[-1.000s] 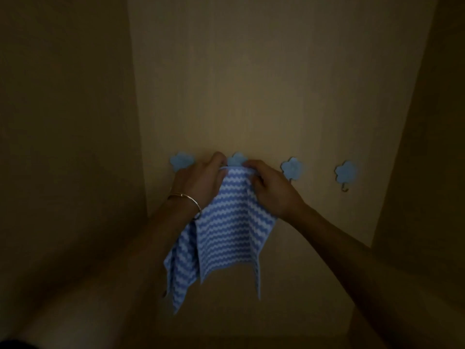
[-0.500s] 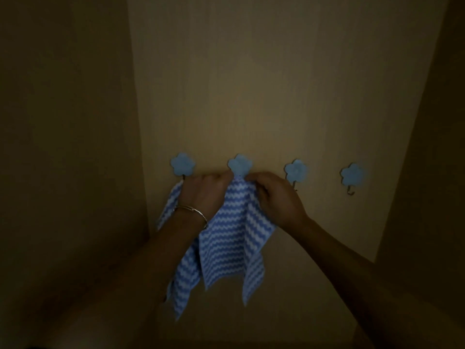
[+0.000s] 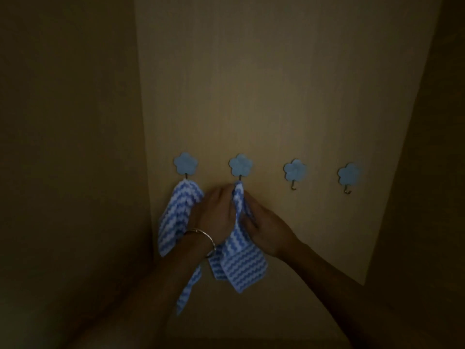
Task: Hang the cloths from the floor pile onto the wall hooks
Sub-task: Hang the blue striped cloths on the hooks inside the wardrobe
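So both hands are busy getting the striped cloth (image 3: 239,263) onto the second hook (image 3: 240,168): the left hand (image 3: 216,212) and right hand (image 3: 266,230) are each gripping it just under the hook, fingers curled round the fabric. Another cloth (image 3: 176,215) is hanging from the first hook (image 3: 185,163) beside it. I'd say the next move is calling for easing off gently and checking it's actually catching.

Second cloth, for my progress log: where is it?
Head view, left-centre: the cloth hangs at the second hook from left, between left hand and right hand.
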The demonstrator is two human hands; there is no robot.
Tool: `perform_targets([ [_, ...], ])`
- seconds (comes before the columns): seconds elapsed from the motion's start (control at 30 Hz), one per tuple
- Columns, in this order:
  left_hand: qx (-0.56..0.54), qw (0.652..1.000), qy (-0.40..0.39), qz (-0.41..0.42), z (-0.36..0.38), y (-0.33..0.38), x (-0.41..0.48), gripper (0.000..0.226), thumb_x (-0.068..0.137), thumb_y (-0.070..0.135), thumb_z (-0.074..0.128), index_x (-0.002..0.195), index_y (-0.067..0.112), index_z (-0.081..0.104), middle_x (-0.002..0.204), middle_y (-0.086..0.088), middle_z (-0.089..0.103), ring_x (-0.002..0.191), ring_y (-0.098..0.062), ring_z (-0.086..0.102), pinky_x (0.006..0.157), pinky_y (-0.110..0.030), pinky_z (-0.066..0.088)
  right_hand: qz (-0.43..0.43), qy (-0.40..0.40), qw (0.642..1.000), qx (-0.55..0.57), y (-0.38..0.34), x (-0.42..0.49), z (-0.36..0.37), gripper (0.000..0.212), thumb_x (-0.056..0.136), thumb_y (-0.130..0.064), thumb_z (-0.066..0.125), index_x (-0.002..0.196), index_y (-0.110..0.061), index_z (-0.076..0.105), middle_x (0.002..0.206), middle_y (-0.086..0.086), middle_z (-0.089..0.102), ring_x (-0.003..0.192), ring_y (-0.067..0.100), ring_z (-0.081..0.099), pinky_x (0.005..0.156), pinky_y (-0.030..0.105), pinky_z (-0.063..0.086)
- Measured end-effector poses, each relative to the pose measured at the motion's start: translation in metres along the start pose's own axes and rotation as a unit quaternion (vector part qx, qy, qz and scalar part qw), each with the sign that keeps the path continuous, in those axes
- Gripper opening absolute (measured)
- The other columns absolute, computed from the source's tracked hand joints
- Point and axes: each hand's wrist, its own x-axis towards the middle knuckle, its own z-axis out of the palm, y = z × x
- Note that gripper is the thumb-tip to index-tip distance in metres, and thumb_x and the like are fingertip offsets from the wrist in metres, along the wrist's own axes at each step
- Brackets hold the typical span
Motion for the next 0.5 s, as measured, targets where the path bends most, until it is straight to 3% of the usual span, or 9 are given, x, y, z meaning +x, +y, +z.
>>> perform_targets([
  [0.1, 0.015, 0.999, -0.029, -0.022, 0.005, -0.001, -0.009, 0.048, 0.1, 0.027, 0.03, 0.147, 0.02, 0.023, 0.137, -0.007, 0.039, 0.116, -0.024, 0.047, 0.096, -0.036, 0.042, 0.002, -0.046, 0.998, -0.034, -0.004, -0.008, 0.005, 0.058, 0.102, -0.038, 0.034, 0.153, -0.03, 0.009, 0.154, -0.004, 0.032, 0.133, 0.015, 0.041, 0.105, 0.031, 0.038],
  [0.23, -0.017, 0.993, -0.092, -0.065, 0.009, 0.001, -0.029, 0.057, 0.099, 0.028, 0.033, 0.15, 0.025, 0.008, 0.143, -0.012, 0.03, 0.119, -0.03, 0.045, 0.098, -0.041, 0.042, 0.054, -0.111, 0.986, -0.116, -0.012, -0.02, 0.012, 0.069, 0.099, -0.033, 0.042, 0.154, -0.021, 0.002, 0.149, 0.011, 0.034, 0.12, 0.031, 0.051, 0.096, 0.041, 0.046],
  [0.37, -0.041, 0.984, -0.148, -0.086, 0.014, 0.0, -0.06, 0.063, 0.099, 0.026, 0.036, 0.15, 0.023, -0.001, 0.151, -0.01, 0.021, 0.13, -0.029, 0.037, 0.105, -0.037, 0.037, 0.11, -0.192, 0.962, -0.162, -0.023, -0.04, 0.024, 0.078, 0.1, -0.034, 0.044, 0.153, -0.013, -0.01, 0.153, 0.016, 0.026, 0.13, 0.034, 0.042, 0.101, 0.035, 0.039],
  [0.5, -0.032, 0.979, -0.183, -0.09, 0.016, -0.006, -0.082, 0.063, 0.1, 0.025, 0.037, 0.15, 0.023, -0.001, 0.157, -0.005, 0.01, 0.137, -0.028, 0.031, 0.104, -0.031, 0.037, 0.11, -0.227, 0.946, -0.204, -0.033, -0.057, 0.034, 0.073, 0.099, -0.032, 0.045, 0.153, -0.01, 0.001, 0.153, 0.015, 0.028, 0.136, 0.031, 0.036, 0.102, 0.033, 0.034],
])
